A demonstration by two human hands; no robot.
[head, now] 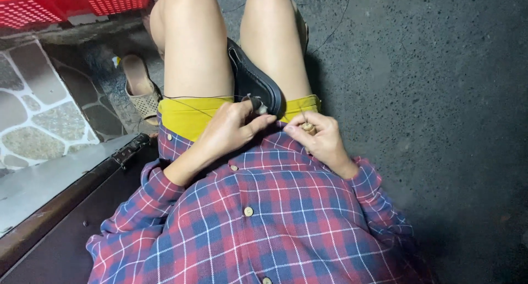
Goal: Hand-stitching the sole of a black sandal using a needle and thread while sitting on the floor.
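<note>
At the centre of the frame, a black shoe (254,79) lies wedged between the person's bare thighs, its sole edge turned up and its near end resting against the yellow shorts (187,114). The left hand (234,127) is closed around that near end, thumb and fingers pressed together on the shoe's rim where a small pale object, too small to identify, shows at the fingertips. A thin dark thread (192,97) runs from this point leftward across the left thigh. The right hand (319,135), just right of the shoe and close to the left hand without touching it, pinches a small wooden-handled tool (308,127) between thumb and forefinger; its tip cannot be made out. Both forearms emerge from the rolled sleeves of a red and blue checked shirt (264,218) filling the lower centre. At upper left sits a red plastic crate (71,2); below it, a beige sandal (140,91) lies on dark pavement beside a stone-patterned surface (38,113).
</note>
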